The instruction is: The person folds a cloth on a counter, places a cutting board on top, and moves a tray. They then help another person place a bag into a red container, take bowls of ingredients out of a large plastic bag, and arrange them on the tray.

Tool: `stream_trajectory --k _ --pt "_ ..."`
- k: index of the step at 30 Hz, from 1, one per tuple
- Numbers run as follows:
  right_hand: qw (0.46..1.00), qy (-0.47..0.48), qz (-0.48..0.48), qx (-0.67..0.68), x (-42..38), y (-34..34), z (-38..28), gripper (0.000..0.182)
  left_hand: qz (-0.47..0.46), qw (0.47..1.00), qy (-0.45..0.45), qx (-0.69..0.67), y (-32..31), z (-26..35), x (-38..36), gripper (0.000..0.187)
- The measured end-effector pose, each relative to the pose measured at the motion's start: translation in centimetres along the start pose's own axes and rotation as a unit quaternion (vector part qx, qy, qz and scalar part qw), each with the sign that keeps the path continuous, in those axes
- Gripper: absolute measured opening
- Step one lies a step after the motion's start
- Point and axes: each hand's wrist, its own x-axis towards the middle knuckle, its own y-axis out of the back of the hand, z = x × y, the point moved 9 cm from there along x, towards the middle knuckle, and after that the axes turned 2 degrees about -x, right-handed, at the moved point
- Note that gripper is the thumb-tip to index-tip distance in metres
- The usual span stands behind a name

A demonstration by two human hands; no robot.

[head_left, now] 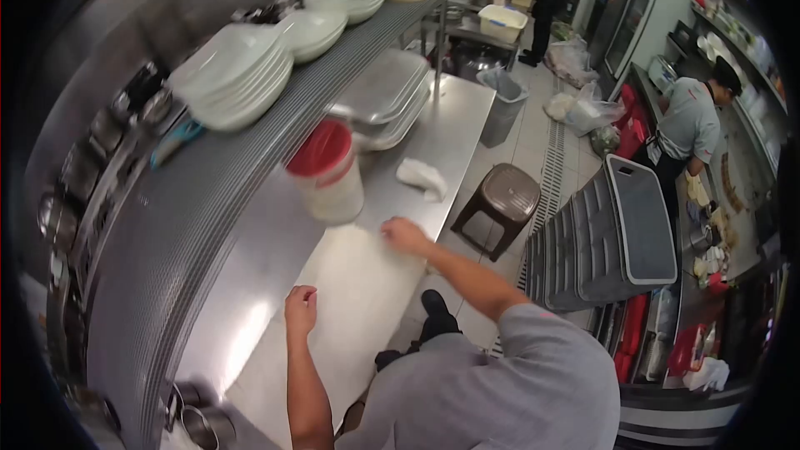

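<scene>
View: I look down through the head camera at a metal table (468, 108), with both of the wearer's hands in sight.
White sheet: I see the pale, flat sheet (346, 325) lying lengthwise on the table, from the foot of the tub down toward the wearer's body; whether it is dough or cloth I cannot tell.
Left hand: I have the left hand (301, 310) over the left part of the sheet, fingers curled in toward the thumb; I cannot tell if anything is pinched.
Right hand: I have the right hand (406, 236) at the sheet's far right part, near the tub, fingers bent and slightly blurred; its grip I cannot tell either.
Tub: I see a pale tub (333, 202) with a red lid (321, 148), just beyond the sheet's far end.
Beyond the tub: I make out stacked metal trays (387, 87) and, nearer the table's right edge, a crumpled white cloth (422, 177).
Shelf: I see a ribbed shelf (187, 208) above the table's left side, bearing stacked white bowls (237, 75).
Floor: I see a brown stool (507, 192) right of the table, and a large grey bin (575, 237) farther right.
Others: I see a co-worker (692, 121) bending at the far-right counter (737, 200), well apart from these hands.
</scene>
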Motion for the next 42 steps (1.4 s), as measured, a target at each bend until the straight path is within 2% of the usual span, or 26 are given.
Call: stream_trajectory --k 3,5,6,7,8,9,10,12,15,17,21,23,25,26,27,28,29,30,31,32,34,35,37,38,40,42 --pt "0.993 -0.029 0.021 0.114 4.8 -0.6 -2.2 0.021 0.018 0.997 -0.057 0.056 -5.3 1.9 8.3 0.01" --pt "0.983 -0.005 0.011 0.184 7.6 -0.7 -4.1 0.021 0.084 0.985 -0.027 0.146 -7.2 2.1 12.9 0.01" --pt "0.977 0.015 0.011 0.212 8.4 0.1 -5.3 0.024 0.043 0.972 0.058 0.222 -9.3 -0.7 14.6 0.012" --pt "0.979 0.013 -0.023 0.201 9.2 0.3 -5.6 0.027 0.049 0.971 0.057 0.226 -10.0 -0.2 15.8 0.012" --pt "0.98 0.009 -0.059 0.189 9.9 0.3 -5.5 0.03 0.062 0.97 0.115 0.207 -10.5 -0.6 16.3 0.014" --pt "0.979 0.011 -0.062 0.194 10.3 0.2 -5.4 0.03 0.072 0.964 0.175 0.189 -10.7 -1.1 16.1 0.016" --pt "0.976 0.02 -0.061 0.207 10.6 0.2 -5.2 0.032 0.072 0.962 0.178 0.193 -11.2 -0.8 15.9 0.016" --pt "0.973 0.035 -0.063 0.219 11.7 0.8 -4.7 0.034 0.135 0.943 0.168 0.254 -10.8 0.4 15.7 0.017" --pt "0.962 0.014 -0.122 0.244 12.0 0.2 -4.4 0.028 0.141 0.937 0.187 0.258 -12.0 1.4 14.5 0.015" --pt "0.97 0.063 -0.021 0.235 12.8 1.5 -4.3 0.022 0.172 0.948 0.13 0.234 -13.4 6.6 12.9 0.016" --pt "0.973 0.093 -0.009 0.209 14.5 -0.2 -4.2 0.019 0.06 0.981 0.094 0.157 -19.8 11.3 6.5 0.017" --pt "0.979 0.127 -0.098 0.125 15.4 -2.0 -5.0 0.016 0.039 0.985 0.089 0.143 -21.9 11.8 3.9 0.015" --pt "0.976 0.166 -0.121 0.077 15.6 -2.2 -6.1 0.016 0.018 0.988 0.087 0.125 -23.3 11.5 1.9 0.013" --pt "0.97 0.202 -0.136 0.029 14.8 -3.3 -6.7 0.017 0.024 0.981 0.065 0.179 -23.9 11.1 1.2 0.013" --pt "0.968 0.227 -0.11 0.009 14.3 -3.8 -7.3 0.018 0.029 0.971 0.044 0.231 -24.8 10.5 0.5 0.013" --pt "0.963 0.256 -0.088 -0.008 13.9 -6.0 -7.4 0.019 0.029 0.963 0.071 0.257 -25.8 8.7 -0.2 0.017" --pt "0.92 0.37 0.107 -0.078 12.3 -9.3 -7.1 0.021 0.055 0.955 0.045 0.287 -26.6 7.8 -0.7 0.019" --pt "0.944 0.317 0.043 -0.085 12.5 -10.0 -5.9 0.024 0.064 0.948 0.04 0.31 -26.8 8.1 -0.6 0.02" --pt "0.932 0.35 0.053 -0.079 13.2 -11.9 -5.3 0.02 0.034 0.958 0.068 0.277 -26.0 9.2 0.6 0.022" --pt "0.924 0.304 -0.213 -0.095 14.2 -19.1 -3.3 0.021 0.03 0.952 0.092 0.289 -25.5 10.5 1.2 0.021" --pt "0.923 0.365 -0.097 -0.073 13.7 -15.5 -3.9 0.018 0.057 0.965 0.102 0.235 -25.1 11.6 0.7 0.017" --pt "0.916 0.365 -0.162 -0.045 14.1 -13.0 -5.7 0.018 0.075 0.966 0.096 0.229 -24.8 12.0 0.5 0.014" --pt "0.919 0.338 -0.205 0.009 14.3 -10.6 -8.3 0.024 0.057 0.961 0.162 0.218 -24.7 11.9 0.2 0.014" --pt "0.929 0.291 -0.222 0.057 15.0 -11.2 -8.2 0.025 0.131 0.967 0.141 0.165 -22.5 13.3 0.1 0.01" --pt "0.871 0.078 -0.406 0.265 15.6 -13.7 -6.6 0.019 0.204 0.966 0.149 0.061 -20.2 15.3 -0.1 0.009" --pt "0.777 -0.125 -0.462 0.408 15.1 -12.9 -6.7 0.011 0.232 0.96 0.155 0.021 -18.8 16.6 -0.5 0.008"
